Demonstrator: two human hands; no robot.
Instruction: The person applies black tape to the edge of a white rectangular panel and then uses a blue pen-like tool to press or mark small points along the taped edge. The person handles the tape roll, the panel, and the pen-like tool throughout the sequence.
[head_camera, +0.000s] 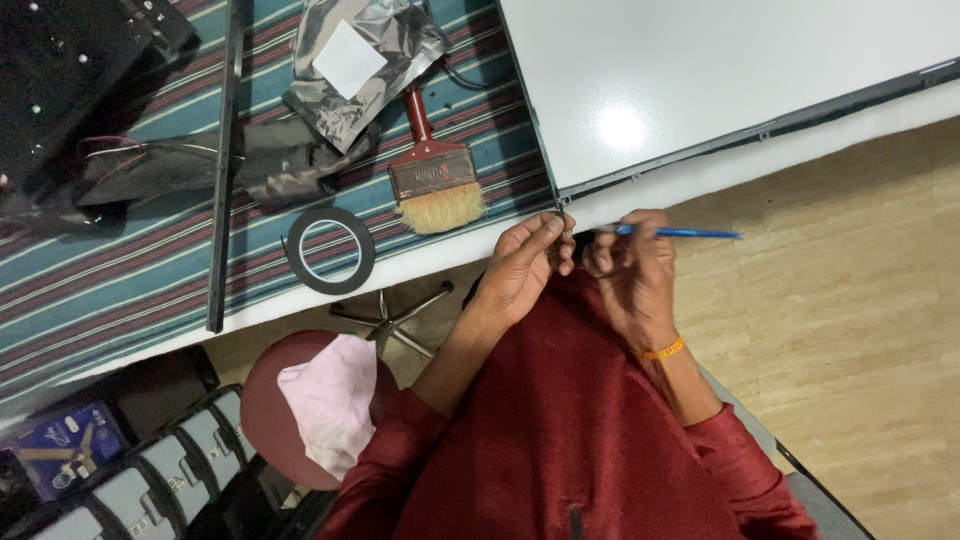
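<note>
Right now you have both hands drawn together at the near corner of the large white panel (700, 80), just off the table's edge. Your left hand (525, 262) is curled, its fingertips pinched close on something very small at the panel's corner; what it is I cannot tell. Your right hand (628, 268) is closed around a thin blue screwdriver (680, 232), whose shaft lies roughly level and points away to the right while the working end sits hidden between your hands.

By the look of it, you are at the stage of seating or freeing a small fastener at that corner. The next move seems to call for fine alignment more than force: tip to fastener, left fingers steadying.

Mind the edges. The panel's dark frame ends right at your fingertips, and the corner overhangs the white table edge (480, 250), so anything dropped there would likely fall to the wooden floor (860, 330) or into your lap. To the left, on the striped cloth (130, 260), a paintbrush (432, 180) lies just beside the panel, a roll of black tape (329, 250) near it, and a silvery anti-static bag (350, 70) farther back. A long black strip (224, 170) runs across the cloth, well apart from your hands. Open room lies to your right, over the floor.
</note>
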